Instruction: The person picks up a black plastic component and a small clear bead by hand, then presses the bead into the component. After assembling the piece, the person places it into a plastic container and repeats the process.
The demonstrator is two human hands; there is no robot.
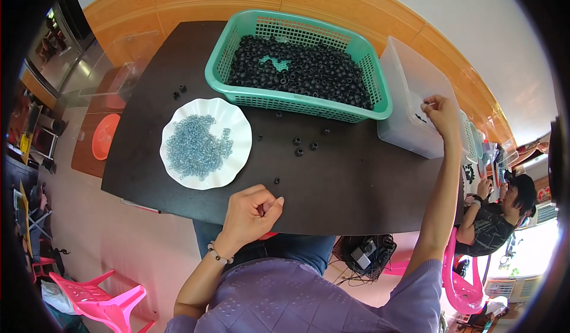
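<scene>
White scalloped plate [233, 155] of clear blue rings sits just left of the left hand [252, 211], within easy reach. That hand is curled, fingertips pressed together; contents not visible. Green basket [380, 98] of black rings beyond. Right hand [440, 110] stretched over the clear bin [399, 131], fingertips pinched; can't tell on what.

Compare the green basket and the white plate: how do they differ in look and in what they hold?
The green basket is rectangular with slotted mesh walls; the white plate is round, shallow and scalloped. The basket holds many small black rings, heaped deep; the plate holds a thin patch of small pale blue rings. The basket lies farther from the person, the plate nearer. Both rest on the dark table.
</scene>
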